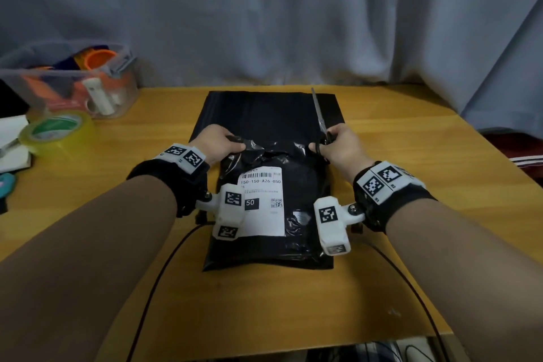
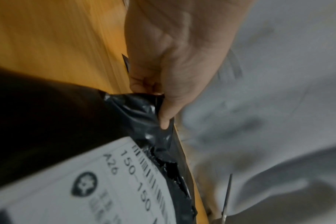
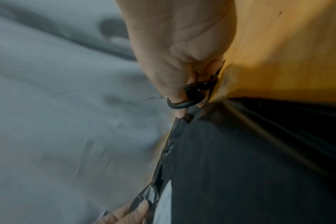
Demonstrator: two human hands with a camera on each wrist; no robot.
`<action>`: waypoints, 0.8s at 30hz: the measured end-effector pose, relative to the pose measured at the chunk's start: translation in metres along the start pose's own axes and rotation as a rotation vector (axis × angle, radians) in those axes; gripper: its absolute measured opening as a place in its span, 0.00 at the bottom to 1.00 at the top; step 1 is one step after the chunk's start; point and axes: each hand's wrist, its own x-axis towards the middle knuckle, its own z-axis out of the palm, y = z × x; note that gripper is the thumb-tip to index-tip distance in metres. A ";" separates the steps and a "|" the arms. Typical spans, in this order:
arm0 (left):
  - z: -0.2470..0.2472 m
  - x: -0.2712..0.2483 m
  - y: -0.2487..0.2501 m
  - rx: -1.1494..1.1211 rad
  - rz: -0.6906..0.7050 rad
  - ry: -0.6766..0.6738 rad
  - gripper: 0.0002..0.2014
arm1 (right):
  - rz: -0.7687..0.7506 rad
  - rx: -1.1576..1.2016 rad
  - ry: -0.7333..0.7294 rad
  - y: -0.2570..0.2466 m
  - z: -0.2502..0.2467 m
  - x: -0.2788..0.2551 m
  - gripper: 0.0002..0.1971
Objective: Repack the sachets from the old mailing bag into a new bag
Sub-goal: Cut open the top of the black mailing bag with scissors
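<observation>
The old black mailing bag (image 1: 302, 191) with a white shipping label (image 1: 261, 203) lies mid-table, its far end torn open. My left hand (image 1: 219, 142) pinches the bag's far left corner (image 2: 144, 112) between thumb and fingers. My right hand (image 1: 338, 144) holds black-handled scissors (image 1: 320, 120), blades pointing away, a finger through a handle loop (image 3: 184, 104); its fingertips also touch the bag's far right corner (image 3: 184, 119). A flat new black bag (image 1: 264, 109) lies beyond, partly under the old one. No sachets show.
A clear plastic bin (image 1: 73, 79) of coloured items stands at the table's back left, with a roll of yellowish tape (image 1: 55, 132) in front of it. Papers lie at the left edge. Grey curtain hangs behind. Cables run along the near table part.
</observation>
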 end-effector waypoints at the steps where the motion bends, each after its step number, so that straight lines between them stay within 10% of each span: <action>1: -0.001 -0.004 0.001 -0.011 0.037 -0.028 0.13 | -0.001 -0.006 0.010 0.001 0.001 0.000 0.20; 24: -0.068 -0.106 0.099 -0.495 0.606 0.407 0.04 | -0.428 0.822 0.166 -0.091 -0.093 -0.088 0.20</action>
